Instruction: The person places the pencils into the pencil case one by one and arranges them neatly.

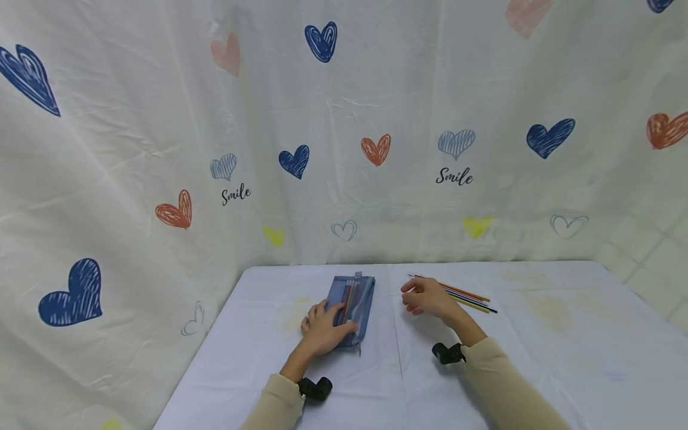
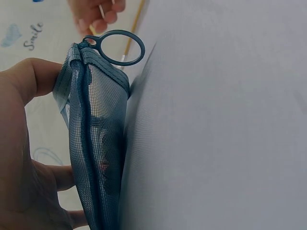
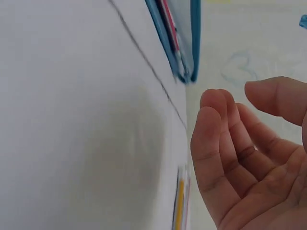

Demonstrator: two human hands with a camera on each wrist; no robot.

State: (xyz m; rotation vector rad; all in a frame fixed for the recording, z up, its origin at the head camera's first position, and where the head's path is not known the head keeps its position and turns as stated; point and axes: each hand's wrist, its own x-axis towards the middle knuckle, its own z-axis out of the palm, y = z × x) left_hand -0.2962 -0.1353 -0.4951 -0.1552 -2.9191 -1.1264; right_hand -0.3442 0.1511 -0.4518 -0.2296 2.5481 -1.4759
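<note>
A blue mesh pencil case [image 1: 366,307] with several colored pencils [image 1: 350,292] inside lies on the table, left of its middle. My left hand [image 1: 324,328] rests on the case, its thumb and fingers touching the upper face. Up close in the left wrist view, the zipper [image 2: 85,129] runs along the case's side, with a ring-shaped pull [image 2: 123,63] at its end. My right hand [image 1: 428,297] hovers with loosely bent fingers and holds nothing; the right wrist view shows a gap between thumb and fingertips. Several loose pencils [image 1: 473,300] lie beside it, partly hidden behind the hand.
A white cloth [image 1: 371,394] covers the table, with a crease down the middle and faint yellowish stains [image 1: 553,307] to the right. Behind it hangs a pale curtain [image 1: 398,89] printed with hearts. Dark wrist devices [image 1: 316,389] sit at both sleeves.
</note>
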